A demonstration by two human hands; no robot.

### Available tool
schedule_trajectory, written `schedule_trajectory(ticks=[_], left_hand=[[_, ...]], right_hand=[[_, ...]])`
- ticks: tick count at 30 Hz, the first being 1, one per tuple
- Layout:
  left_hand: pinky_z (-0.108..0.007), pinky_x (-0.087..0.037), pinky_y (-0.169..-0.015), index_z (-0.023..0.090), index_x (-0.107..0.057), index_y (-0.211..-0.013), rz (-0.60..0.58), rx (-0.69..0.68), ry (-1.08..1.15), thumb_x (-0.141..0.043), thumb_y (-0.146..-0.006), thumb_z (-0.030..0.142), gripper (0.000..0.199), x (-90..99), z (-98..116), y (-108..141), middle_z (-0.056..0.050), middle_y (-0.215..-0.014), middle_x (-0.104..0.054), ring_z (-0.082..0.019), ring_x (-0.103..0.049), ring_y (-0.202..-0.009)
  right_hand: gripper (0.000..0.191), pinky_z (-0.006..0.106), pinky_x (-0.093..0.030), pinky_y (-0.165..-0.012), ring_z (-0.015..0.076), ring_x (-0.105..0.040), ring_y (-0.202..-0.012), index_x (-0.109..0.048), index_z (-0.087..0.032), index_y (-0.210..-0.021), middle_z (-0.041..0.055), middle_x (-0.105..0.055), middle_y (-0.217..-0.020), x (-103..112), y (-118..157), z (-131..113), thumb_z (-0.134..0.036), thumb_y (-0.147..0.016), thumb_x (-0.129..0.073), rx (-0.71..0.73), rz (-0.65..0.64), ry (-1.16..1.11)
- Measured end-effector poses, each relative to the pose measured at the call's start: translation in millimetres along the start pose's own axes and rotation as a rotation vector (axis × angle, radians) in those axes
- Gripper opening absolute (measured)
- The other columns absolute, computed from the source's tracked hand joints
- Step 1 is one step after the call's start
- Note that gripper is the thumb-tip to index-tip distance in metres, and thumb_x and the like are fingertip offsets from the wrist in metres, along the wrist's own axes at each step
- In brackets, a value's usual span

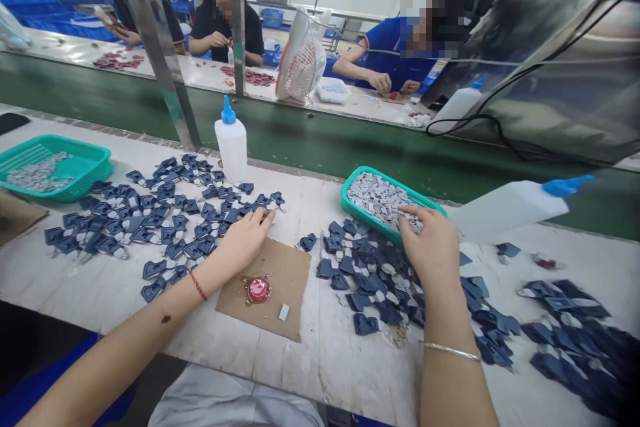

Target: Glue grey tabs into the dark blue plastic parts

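My left hand (247, 237) reaches over the near right edge of a spread of dark blue tabbed pieces (170, 210). Its fingers are curled together, and what they hold, if anything, is hidden. My right hand (431, 247) is at the green basket (353, 208), thumb and forefinger close together among small grey pieces (377, 193). Whether one is pinched between them I cannot make out. Between my hands lies a brown cardboard sheet (240, 310), bearing a round shiny red piece (259, 289) and a small grey rectangular piece (284, 312).
More dark blue pieces (365, 273) lie below the basket and at far right. One white glue bottle (233, 150) stands upright; another white bottle (515, 207) leans at right. A second green basket (95, 163) sits at left. Several people work beyond the green divider (300, 140).
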State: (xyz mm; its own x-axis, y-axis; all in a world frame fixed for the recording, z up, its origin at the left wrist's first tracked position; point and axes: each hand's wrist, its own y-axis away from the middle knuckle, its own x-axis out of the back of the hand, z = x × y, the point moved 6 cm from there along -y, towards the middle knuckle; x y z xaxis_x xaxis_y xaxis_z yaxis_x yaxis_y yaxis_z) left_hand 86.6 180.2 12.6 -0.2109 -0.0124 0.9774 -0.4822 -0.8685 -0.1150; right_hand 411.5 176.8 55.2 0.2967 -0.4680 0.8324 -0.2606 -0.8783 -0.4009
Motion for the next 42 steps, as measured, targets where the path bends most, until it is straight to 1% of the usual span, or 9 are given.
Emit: schedule_trajectory(ticks=[3, 8, 12, 16, 19, 25, 29, 35, 42], left_hand=[[-0.036, -0.049, -0.069, 0.012, -0.058, -0.125, -0.013, -0.005, -0.045, -0.044, -0.095, 0.017, 0.034, 9.3, 7, -5, -0.017, -0.117, -0.059, -0.027, -0.063, -0.087], [-0.05, -0.043, -0.087, 0.009, -0.065, -0.112, 0.022, 0.006, -0.037, -0.037, -0.099, 0.029, 0.037, 21.5, 32, -23, -0.021, -0.113, -0.06, -0.037, -0.057, -0.103], [-0.042, -0.046, -0.087, 0.011, -0.066, -0.109, -0.038, -0.075, 0.09, -0.045, -0.097, 0.04, 0.038, 12.9, 61, -37, -0.016, -0.107, -0.064, -0.032, -0.059, -0.102], [-0.035, -0.049, -0.077, 0.011, -0.068, -0.094, -0.116, -0.106, 0.227, -0.054, -0.092, 0.029, 0.023, -2.0, 71, -42, -0.014, -0.1, -0.065, -0.027, -0.064, -0.09], [-0.036, -0.05, -0.078, 0.012, -0.065, -0.093, -0.119, -0.091, 0.341, -0.055, -0.09, 0.02, 0.014, -6.0, 66, -41, -0.011, -0.097, -0.066, -0.024, -0.064, -0.089], [-0.039, -0.049, -0.084, 0.019, -0.061, -0.101, -0.039, 0.007, 0.671, -0.055, -0.088, 0.025, 0.016, 1.2, 42, -32, -0.011, -0.099, -0.068, -0.028, -0.063, -0.098], [-0.034, -0.053, -0.071, 0.019, -0.057, -0.103, -0.039, 0.135, 0.98, -0.061, -0.085, 0.036, 0.025, -2.3, 24, -22, -0.007, -0.088, -0.07, -0.022, -0.066, -0.079], [-0.03, -0.057, -0.067, 0.016, -0.054, -0.11, -0.055, 0.323, 1.377, -0.064, -0.082, 0.047, 0.043, -15.2, 4, -5, -0.011, -0.101, -0.071, -0.015, -0.065, -0.072], [-0.029, -0.058, -0.065, 0.017, -0.057, -0.095, -0.055, 0.381, 1.613, -0.081, -0.065, 0.05, 0.051, -23.1, 7, 3, -0.006, -0.091, -0.067, -0.016, -0.065, -0.077]], right_hand=[[0.028, 0.048, -0.044, -0.089, 0.0326, -0.059, -0.098, -0.073, -0.018, -0.091, 0.0138, -0.067, -0.097, -5, -5, 22, -0.032, -0.081, -0.051, 0.0, -0.044, 0.033], [0.03, 0.047, -0.042, -0.09, 0.0333, -0.057, -0.102, -0.075, -0.02, -0.091, 0.0135, -0.066, -0.1, -14, -8, 23, -0.041, -0.083, -0.055, 0.033, -0.101, 0.048], [0.028, 0.038, -0.048, -0.082, 0.0238, -0.063, -0.09, -0.072, -0.019, -0.088, 0.0084, -0.07, -0.094, -28, -11, 15, -0.039, -0.092, -0.054, 0.034, -0.221, 0.03], [0.025, 0.038, -0.054, -0.083, 0.0174, -0.065, -0.091, -0.065, -0.017, -0.105, 0.0055, -0.067, -0.107, -37, -17, 13, -0.038, -0.095, -0.057, -0.019, -0.333, 0.033], [0.026, 0.04, -0.055, -0.085, 0.019, -0.064, -0.098, -0.063, -0.017, -0.112, 0.0067, -0.065, -0.114, -39, -21, 11, -0.035, -0.095, -0.058, -0.036, -0.401, 0.033], [0.028, 0.039, -0.055, -0.083, 0.0189, -0.065, -0.096, -0.062, -0.017, -0.114, 0.0067, -0.065, -0.114, -42, -27, 9, -0.037, -0.095, -0.058, -0.092, -0.466, 0.071], [0.028, 0.039, -0.056, -0.082, 0.019, -0.065, -0.095, -0.062, -0.017, -0.114, 0.0066, -0.065, -0.114, -46, -29, 12, -0.036, -0.094, -0.059, -0.106, -0.488, 0.072], [0.027, 0.038, -0.056, -0.081, 0.0184, -0.065, -0.094, -0.062, -0.016, -0.113, 0.0063, -0.065, -0.111, -49, -27, 15, -0.035, -0.094, -0.059, -0.082, -0.437, 0.023], [0.022, 0.034, -0.056, -0.075, 0.0146, -0.065, -0.08, -0.065, -0.015, -0.102, 0.0034, -0.068, -0.095, -46, -29, 13, -0.035, -0.093, -0.061, -0.013, -0.346, -0.065]])
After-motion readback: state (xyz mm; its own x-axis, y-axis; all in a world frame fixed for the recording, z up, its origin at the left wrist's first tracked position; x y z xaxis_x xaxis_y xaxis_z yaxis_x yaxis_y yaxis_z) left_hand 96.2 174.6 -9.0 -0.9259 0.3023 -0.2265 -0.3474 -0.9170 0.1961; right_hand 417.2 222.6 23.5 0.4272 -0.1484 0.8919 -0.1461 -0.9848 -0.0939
